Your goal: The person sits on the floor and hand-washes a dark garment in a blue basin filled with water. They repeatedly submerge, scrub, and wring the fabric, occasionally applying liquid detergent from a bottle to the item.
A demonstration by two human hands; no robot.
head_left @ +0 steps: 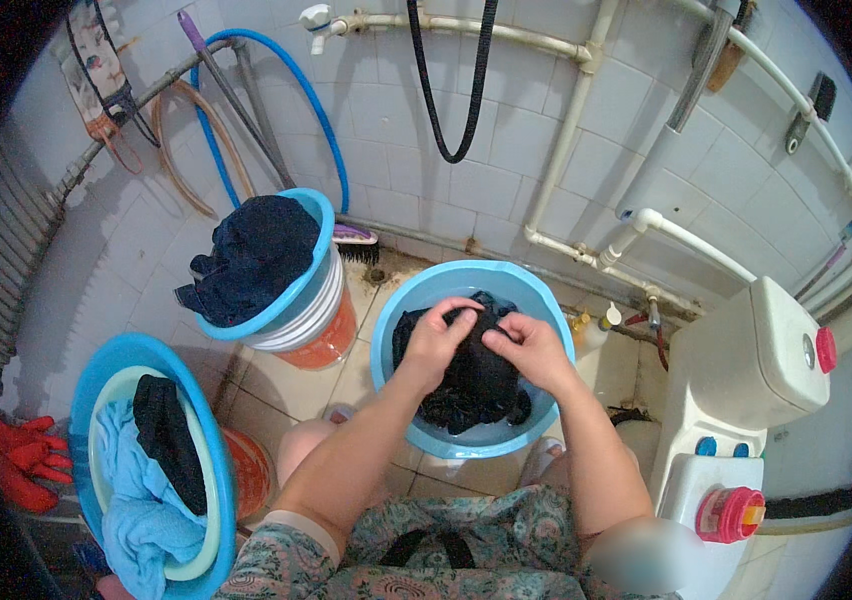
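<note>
A light blue plastic basin [401,300] stands on the tiled floor in front of me, with some water in it. Wet black cloth [471,385] lies bunched inside. Over the basin, my left hand [438,340] pinches a fold of this black cloth between thumb and fingers. My right hand [531,348] grips the same cloth a little to the right, its thumb on top. A short stretch of fabric is raised between the two hands. The garment's kind cannot be made out.
Left stands a bucket [331,320] topped by a blue basin of dark clothes [256,255]. Nearer, another blue basin [96,370] holds a light blue towel [141,500] and black cloth. A white toilet [736,360] is at right; a scrub brush [356,238] and bottles [596,325] stand by the wall.
</note>
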